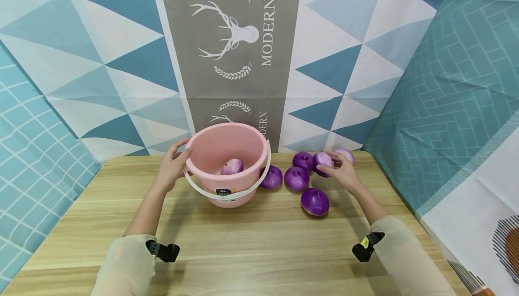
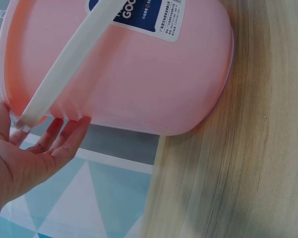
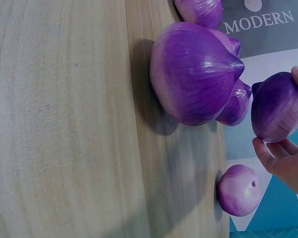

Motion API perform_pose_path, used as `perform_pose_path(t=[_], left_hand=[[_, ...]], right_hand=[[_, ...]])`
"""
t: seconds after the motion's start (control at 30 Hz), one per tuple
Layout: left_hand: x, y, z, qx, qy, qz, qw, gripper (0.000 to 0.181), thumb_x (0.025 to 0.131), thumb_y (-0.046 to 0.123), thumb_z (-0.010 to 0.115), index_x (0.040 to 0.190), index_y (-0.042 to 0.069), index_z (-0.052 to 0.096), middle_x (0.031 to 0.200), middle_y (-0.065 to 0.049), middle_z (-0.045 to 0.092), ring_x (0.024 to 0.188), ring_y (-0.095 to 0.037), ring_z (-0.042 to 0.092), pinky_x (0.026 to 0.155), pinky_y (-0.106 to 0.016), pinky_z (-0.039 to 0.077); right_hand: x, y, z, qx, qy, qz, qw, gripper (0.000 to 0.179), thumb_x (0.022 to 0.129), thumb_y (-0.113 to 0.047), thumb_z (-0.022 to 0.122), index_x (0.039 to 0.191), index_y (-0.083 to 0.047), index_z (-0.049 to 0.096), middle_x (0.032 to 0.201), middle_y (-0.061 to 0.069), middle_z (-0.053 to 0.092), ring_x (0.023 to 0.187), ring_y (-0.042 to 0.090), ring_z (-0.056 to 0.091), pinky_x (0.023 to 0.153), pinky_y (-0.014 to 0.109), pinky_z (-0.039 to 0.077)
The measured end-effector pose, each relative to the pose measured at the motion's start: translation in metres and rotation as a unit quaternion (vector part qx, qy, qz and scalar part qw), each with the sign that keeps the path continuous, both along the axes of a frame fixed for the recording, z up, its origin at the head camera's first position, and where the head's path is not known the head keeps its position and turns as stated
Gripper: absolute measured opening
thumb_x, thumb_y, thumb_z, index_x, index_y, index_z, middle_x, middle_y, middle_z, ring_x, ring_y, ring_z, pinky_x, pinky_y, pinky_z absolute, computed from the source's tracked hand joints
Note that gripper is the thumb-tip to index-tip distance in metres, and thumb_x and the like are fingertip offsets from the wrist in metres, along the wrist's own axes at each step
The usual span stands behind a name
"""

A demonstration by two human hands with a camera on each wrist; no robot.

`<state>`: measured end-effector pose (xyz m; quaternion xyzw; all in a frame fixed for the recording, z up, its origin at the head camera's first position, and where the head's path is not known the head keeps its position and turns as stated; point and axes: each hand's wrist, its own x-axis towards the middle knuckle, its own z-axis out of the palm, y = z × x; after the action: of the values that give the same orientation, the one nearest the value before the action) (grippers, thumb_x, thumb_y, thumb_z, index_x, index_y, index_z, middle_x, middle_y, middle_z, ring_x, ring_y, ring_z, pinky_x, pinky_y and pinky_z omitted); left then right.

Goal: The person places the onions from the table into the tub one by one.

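Observation:
A pink bucket (image 1: 207,182) with a white handle (image 1: 239,194) stands at the back of the table, tilted slightly toward me. My left hand (image 1: 170,169) grips its left rim, thumb at the edge and fingers against the outer wall in the left wrist view. Inside lies one purple onion (image 1: 232,167). On the right, my right hand (image 1: 344,173) pinches another onion (image 3: 275,109) between thumb and fingers, off the table. Several more onions surround it: one by the bucket (image 1: 271,178), a darker one nearer me (image 1: 315,202), and a pale one (image 3: 239,190) behind the hand.
The wooden table (image 1: 251,251) ends at a patterned cloth backdrop (image 1: 340,61). Blue tiled-print cloth (image 1: 36,152) hangs at the left, and teal brick-print cloth (image 1: 458,107) at the right. The bucket's handle hangs down across its front.

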<state>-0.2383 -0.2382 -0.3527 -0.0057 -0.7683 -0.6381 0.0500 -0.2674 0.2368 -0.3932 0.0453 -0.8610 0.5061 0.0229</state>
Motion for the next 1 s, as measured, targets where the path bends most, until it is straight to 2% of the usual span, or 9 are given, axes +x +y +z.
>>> perform_pose_path(t=[0.27, 0.67, 1.0], left_hand=[[0.001, 0.001, 0.001, 0.002, 0.002, 0.0, 1.0, 0.053, 0.097, 0.031, 0.046, 0.145, 0.012, 0.03, 0.106, -0.016, 0.046, 0.063, -0.002, 0.059, 0.058, -0.023, 0.059], [0.0, 0.0, 0.002, 0.002, -0.001, 0.0, 1.0, 0.055, 0.097, 0.033, 0.046, 0.145, 0.012, 0.029, 0.112, -0.017, 0.045, 0.064, -0.001, 0.059, 0.059, -0.023, 0.059], [0.0, 0.001, 0.0, 0.007, -0.005, -0.001, 1.0, 0.054, 0.097, 0.031, 0.046, 0.144, 0.01, 0.029, 0.109, -0.014, 0.046, 0.063, -0.002, 0.059, 0.059, -0.024, 0.059]], right_hand=[[0.0, -0.003, 0.007, -0.006, 0.016, 0.005, 0.9998, 0.071, 0.082, -0.03, 0.072, 0.139, -0.003, 0.039, 0.138, 0.026, 0.041, 0.124, 0.042, 0.042, 0.105, 0.05, 0.041], [0.002, -0.005, 0.016, -0.018, 0.018, 0.014, 0.9996, 0.072, 0.084, -0.027, 0.07, 0.142, -0.005, 0.035, 0.14, 0.025, 0.039, 0.126, 0.041, 0.041, 0.104, 0.051, 0.041], [-0.001, -0.006, 0.019, -0.015, 0.018, 0.013, 0.9996, 0.072, 0.081, -0.033, 0.073, 0.14, -0.008, 0.04, 0.139, 0.022, 0.042, 0.125, 0.039, 0.043, 0.102, 0.05, 0.044]])
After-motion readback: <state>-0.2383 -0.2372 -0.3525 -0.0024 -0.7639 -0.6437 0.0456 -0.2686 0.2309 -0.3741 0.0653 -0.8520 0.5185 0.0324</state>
